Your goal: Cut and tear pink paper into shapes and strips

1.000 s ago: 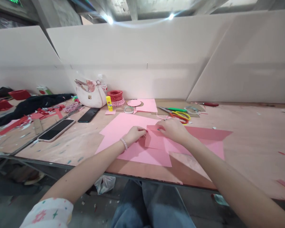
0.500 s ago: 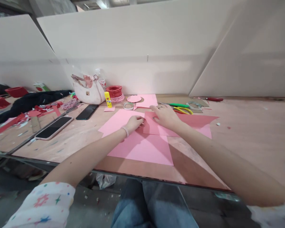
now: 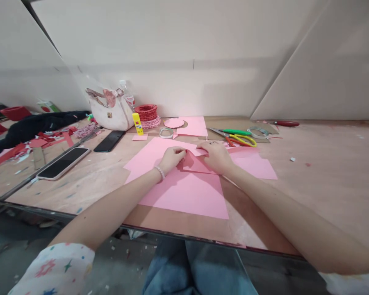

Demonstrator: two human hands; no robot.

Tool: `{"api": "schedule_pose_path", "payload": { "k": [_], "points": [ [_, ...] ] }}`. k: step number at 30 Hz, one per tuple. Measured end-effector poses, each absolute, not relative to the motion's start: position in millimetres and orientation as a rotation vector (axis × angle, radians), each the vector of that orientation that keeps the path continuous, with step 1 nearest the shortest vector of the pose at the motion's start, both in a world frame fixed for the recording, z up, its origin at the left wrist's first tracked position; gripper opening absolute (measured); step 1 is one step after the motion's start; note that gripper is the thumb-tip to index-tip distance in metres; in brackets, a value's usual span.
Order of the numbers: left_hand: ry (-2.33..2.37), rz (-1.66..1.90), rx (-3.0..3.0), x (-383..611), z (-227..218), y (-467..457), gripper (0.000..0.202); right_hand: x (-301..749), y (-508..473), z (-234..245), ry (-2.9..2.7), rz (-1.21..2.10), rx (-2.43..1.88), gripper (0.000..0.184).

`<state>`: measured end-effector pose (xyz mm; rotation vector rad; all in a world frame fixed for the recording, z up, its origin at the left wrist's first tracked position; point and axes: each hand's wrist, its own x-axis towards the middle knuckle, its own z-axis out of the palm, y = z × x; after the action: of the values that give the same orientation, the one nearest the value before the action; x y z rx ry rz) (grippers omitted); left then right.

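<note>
Folding at frame centre, left hand [image 3: 173,159] pinching the edge of the folded pink paper [image 3: 197,164], right hand [image 3: 215,157] pressing down, grip unclear; next move calls for creasing flat.

White sleeves [image 3: 53,268] printed with small coloured stars and flowers, a beaded bracelet [image 3: 160,172] on the left wrist, a ring [image 3: 213,142] on the right hand [image 3: 217,157], and blue jeans [image 3: 197,268].

Pale pink rectangular paper sheet [image 3: 184,196], deeper rose-pink folded paper [image 3: 197,164], white cloth sleeve [image 3: 55,268] with red, green and blue star-and-flower print, yellow-and-red-handled metal scissors [image 3: 241,140].
</note>
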<state>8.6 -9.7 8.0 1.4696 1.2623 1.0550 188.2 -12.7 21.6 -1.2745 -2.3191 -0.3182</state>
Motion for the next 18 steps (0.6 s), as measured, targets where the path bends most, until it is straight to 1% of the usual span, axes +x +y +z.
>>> {"api": "schedule_pose_path", "payload": {
  "k": [3, 7, 12, 18],
  "points": [
    [1.241, 1.064, 1.443, 10, 10, -13, 0.009, 183, -17, 28, -2.267, -0.318, -1.318, 0.021],
    [1.205, 1.059, 1.391, 14, 9, -16, 0.010, 179, -22, 30, -2.181, -0.391, -1.357, 0.022],
    [1.144, 1.076, 1.356, 18, 7, -17, 0.013, 178, -25, 32, -2.239, -0.462, -1.402, 0.019],
    [1.125, 1.082, 1.339, 19, 4, -16, 0.012, 175, -28, 37, -2.288, -0.472, -1.408, 0.018]
  ]
}}
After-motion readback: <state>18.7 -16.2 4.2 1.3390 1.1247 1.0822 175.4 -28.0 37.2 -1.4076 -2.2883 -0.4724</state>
